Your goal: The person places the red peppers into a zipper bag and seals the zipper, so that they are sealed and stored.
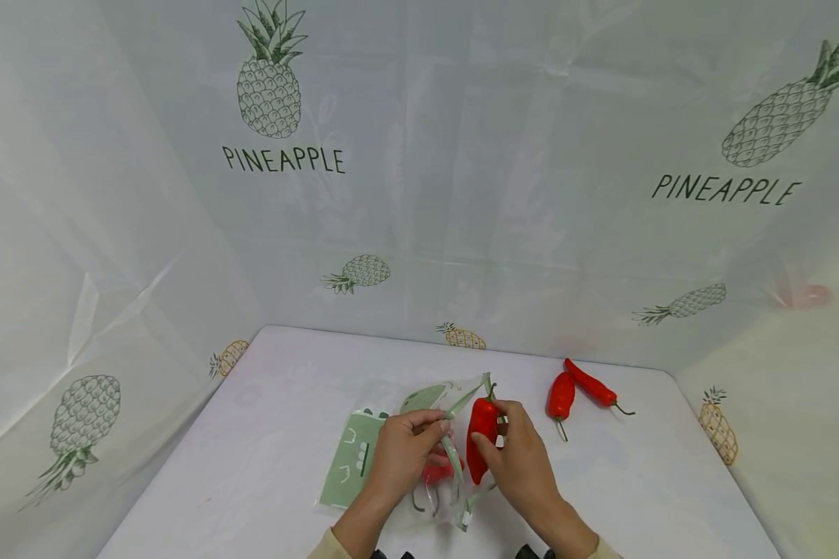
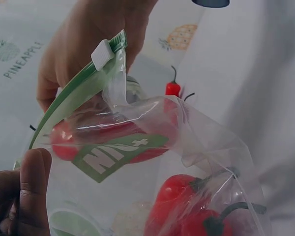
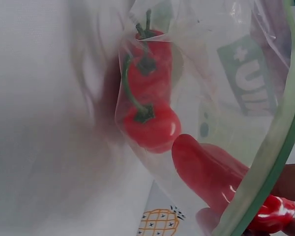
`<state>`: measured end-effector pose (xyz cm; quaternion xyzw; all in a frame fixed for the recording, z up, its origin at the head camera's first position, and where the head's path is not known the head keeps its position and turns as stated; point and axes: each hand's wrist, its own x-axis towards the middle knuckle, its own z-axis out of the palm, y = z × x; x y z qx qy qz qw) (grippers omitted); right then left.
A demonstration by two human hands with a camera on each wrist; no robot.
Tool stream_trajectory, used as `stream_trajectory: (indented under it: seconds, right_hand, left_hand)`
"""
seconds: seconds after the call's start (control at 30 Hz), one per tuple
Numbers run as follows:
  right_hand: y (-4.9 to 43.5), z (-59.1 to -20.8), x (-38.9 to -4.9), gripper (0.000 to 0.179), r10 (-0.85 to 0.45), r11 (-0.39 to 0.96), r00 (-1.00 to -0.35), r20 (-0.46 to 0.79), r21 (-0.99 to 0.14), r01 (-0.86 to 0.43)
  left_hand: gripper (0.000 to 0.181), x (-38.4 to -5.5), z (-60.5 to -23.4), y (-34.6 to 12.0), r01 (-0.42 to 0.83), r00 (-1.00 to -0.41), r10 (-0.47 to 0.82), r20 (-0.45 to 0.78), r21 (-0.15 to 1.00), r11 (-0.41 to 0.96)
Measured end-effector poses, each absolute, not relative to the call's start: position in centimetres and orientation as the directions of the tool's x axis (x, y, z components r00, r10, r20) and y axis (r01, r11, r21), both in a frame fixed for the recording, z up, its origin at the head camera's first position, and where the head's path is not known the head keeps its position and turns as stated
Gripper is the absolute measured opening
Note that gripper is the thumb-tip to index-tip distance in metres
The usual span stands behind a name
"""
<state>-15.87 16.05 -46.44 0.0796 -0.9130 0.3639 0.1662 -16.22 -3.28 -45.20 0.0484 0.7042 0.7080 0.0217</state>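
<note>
My left hand (image 1: 402, 450) pinches the green zip edge of a clear zip bag (image 2: 211, 130), whose mouth stands apart toward the right. A red chili pepper (image 1: 482, 436) is in the grip of my right hand (image 1: 526, 460), between thumb and fingers, stem up at the bag's mouth. In the right wrist view its tapered end (image 3: 206, 167) shows through the plastic, past the green edge. Inside the bag lie several red peppers (image 3: 152, 128) with green stems. A white slider (image 2: 103, 55) sits on the zip near my right hand.
Two more red peppers, a shorter one (image 1: 561, 396) and a longer one (image 1: 593, 383), lie on the white table (image 1: 643, 466) at the back right. A flat green packet (image 1: 349, 466) with a printed face lies left of the bag. Pineapple-print sheeting (image 1: 475, 194) surrounds the table.
</note>
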Motion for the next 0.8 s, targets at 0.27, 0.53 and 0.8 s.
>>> stream_trajectory:
  seconds: [0.27,0.53,0.8]
  right_hand:
    - [15.4,-46.4,-15.9,0.068,-0.026,0.758,-0.949,0.314,-0.612,-0.223]
    - [14.8,-46.6,-15.7,0.068,-0.111,0.796,-0.911,0.396,-0.513,-0.32]
    - [14.3,-46.4,-15.5,0.065,-0.198,0.823,-0.905,0.377,-0.437,-0.362]
  left_hand:
    - [0.028,-16.2,-45.0,-3.3,0.036,-0.995,0.093,0.037,0.999,-0.011]
    - [0.028,-16.7,-45.0,-3.6,0.046,-0.995,0.088,0.05,0.998,-0.047]
    - [0.029,-16.9,-44.5,-4.1,0.06,-0.995,0.07,0.067,0.994,-0.095]
